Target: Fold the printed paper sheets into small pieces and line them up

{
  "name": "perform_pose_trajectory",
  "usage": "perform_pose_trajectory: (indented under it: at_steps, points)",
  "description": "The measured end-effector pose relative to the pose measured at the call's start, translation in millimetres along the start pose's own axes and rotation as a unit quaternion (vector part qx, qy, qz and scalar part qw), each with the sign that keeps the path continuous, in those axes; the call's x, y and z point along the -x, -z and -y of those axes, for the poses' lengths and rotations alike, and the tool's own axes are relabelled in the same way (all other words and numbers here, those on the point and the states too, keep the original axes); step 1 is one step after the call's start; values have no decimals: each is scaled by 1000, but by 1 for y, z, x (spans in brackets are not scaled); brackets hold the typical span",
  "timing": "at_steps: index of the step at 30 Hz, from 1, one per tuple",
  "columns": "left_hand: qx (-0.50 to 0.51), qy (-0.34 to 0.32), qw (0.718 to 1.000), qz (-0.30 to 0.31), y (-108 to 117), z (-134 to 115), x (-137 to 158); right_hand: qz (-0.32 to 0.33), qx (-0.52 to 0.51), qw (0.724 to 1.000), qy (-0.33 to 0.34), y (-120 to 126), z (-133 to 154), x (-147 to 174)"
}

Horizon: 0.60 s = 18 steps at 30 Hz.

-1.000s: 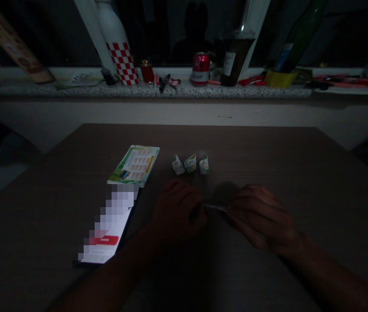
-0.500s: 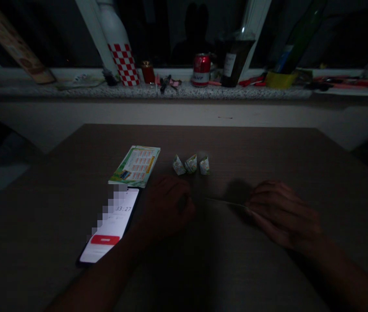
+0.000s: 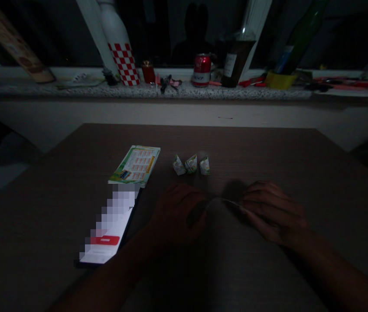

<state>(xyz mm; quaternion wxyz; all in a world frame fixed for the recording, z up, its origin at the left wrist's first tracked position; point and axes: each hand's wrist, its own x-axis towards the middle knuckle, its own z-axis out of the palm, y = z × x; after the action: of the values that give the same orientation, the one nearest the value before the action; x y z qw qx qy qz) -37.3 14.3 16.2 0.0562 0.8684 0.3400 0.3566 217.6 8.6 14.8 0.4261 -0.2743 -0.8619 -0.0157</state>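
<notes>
Whitish and thin, a slip [image 3: 222, 199] shows almost edge-on between the two hands, a little above the brown table [image 3: 252, 151] as far as the dim light lets me judge. It bows in a shallow arch, so I take it to be paper or something like it: very light, springy across its width and easily creased. Its weight should ask nothing of the fingers; the risk lies in pressing too hard, which could leave a dent or an unwanted fold.

The right hand [image 3: 273, 212] pinches the slip's right end between the fingertips and the thumb, knuckles up. The left hand [image 3: 177, 212] is curled with its fingertips at the other end; whether they grip that end or merely touch it, I cannot tell, since that side is in deep shadow. A light hold right at the edges, thumb under and fingers over, seems best, leaving the middle free to flex.

Just beyond the left hand stand three small folded pieces [image 3: 191, 164] with a printed pattern, the left two close together and the third slightly apart. They look hollow and crushable, better lifted by their lower sides than by their points. Farther left lie a stack of cards [image 3: 136, 164] and, nearer the person, a lit phone [image 3: 105, 249].
</notes>
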Motion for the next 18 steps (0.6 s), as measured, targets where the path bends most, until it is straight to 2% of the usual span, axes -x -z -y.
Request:
perform_pose_trajectory:
  at_steps: [8,12,18]
  points:
    - [42,1,999,21,6,-2,1,-7,-3,1000,-1,-2,1,-3]
    - [-5,15,1000,-13,-1,-2,1,-16,-12,1000,-4,-4,1,-3]
    - [-34,-32,999,-16,-11,3,0,5,-19,999,-25,-7,4,-2]
